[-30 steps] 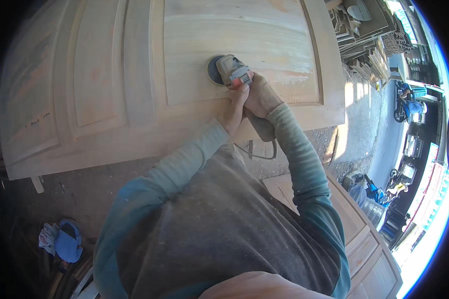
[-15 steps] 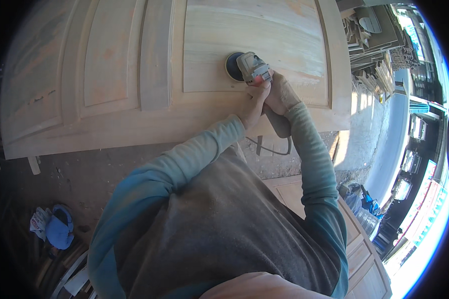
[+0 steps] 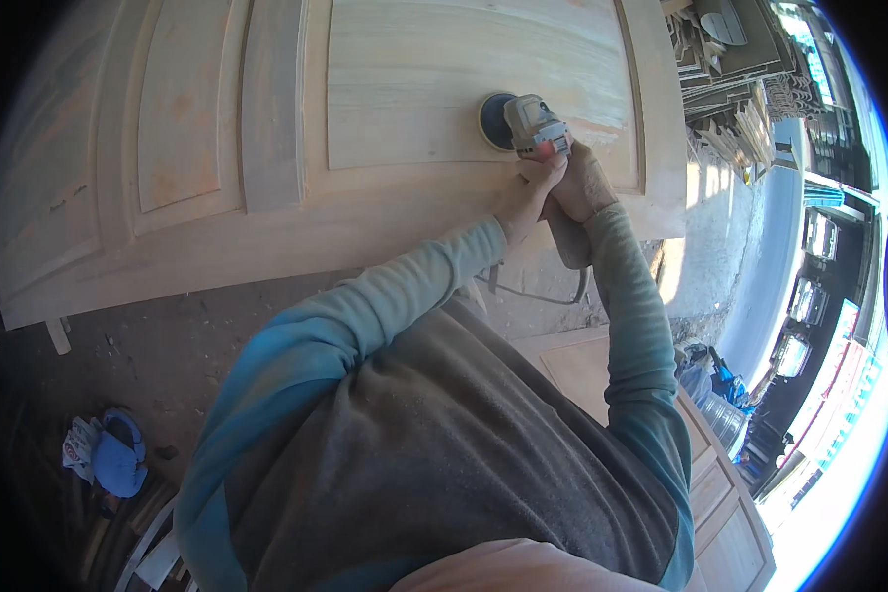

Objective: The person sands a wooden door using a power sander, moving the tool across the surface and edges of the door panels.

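An angle grinder (image 3: 536, 125) with a round sanding disc (image 3: 496, 121) is pressed to a large raised panel of a pale wooden door (image 3: 434, 212). The disc lies near the panel's lower edge, right of its middle. My left hand (image 3: 529, 200) is closed by the grinder's head, gripping it from the near side. Around the body my right hand (image 3: 588, 184) is wrapped, and the rear of the grinder sticks out below it. A dark cord (image 3: 553, 298) loops from that end below the door's edge. My fingers are partly hidden by the tool and each other.
A second panelled door (image 3: 715, 493) lies behind me on the right. Stacked wood pieces (image 3: 745, 128) stand beyond the door at the far right. A blue bag-like bundle (image 3: 118, 464) sits on the floor at left. Bags and a metal container (image 3: 725, 419) stand right.
Both hands and the grinder have moved right across the panel. The view has shifted a little, so the door appears further left.
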`<state>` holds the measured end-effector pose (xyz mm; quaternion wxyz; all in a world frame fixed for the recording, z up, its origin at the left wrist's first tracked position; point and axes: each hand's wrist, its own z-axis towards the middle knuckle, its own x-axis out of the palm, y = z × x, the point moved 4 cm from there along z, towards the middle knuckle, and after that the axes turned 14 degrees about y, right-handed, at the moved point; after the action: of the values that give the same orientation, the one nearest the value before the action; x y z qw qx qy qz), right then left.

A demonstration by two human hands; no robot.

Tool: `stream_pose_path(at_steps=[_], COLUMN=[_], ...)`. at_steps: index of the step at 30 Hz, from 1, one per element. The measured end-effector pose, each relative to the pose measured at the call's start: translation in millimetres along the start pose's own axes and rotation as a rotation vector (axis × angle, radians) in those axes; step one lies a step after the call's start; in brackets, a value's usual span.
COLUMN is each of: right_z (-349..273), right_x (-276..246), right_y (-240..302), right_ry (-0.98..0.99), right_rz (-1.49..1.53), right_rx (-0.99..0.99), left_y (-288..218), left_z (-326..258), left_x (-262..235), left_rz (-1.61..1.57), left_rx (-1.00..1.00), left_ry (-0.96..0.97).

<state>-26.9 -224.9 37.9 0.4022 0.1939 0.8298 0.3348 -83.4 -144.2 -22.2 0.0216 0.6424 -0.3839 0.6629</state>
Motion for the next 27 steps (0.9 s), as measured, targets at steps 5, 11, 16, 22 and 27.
stream_pose_path(at_steps=[5,11,16,22,27], right_z=[-16.6,-10.7,10.9,27.8,47.0], right_x=[-64.0,-55.9,-88.4,-87.5,-47.5], right_y=[-17.2,-47.3,-28.5,-12.4,-32.8], right_ry=[0.069,0.135,0.126,0.159,0.182], right_rz=[0.137,0.087,-0.025,-0.097,-0.236], right_rx=[0.217,-0.18,-0.069,-0.007,-0.141], left_y=[34.6,46.3,20.3,5.5,3.6], left_z=[65.3,45.6,76.1,91.3,65.2], left_x=[39.8,56.0,54.4,38.2,31.9], left_rz=[-0.037,-0.168,-0.159,-0.161,-0.151], left_rx=[-0.08,0.154,0.217,0.213,0.347], left_ry=[-0.003,0.002,0.004,-0.043,-0.074])
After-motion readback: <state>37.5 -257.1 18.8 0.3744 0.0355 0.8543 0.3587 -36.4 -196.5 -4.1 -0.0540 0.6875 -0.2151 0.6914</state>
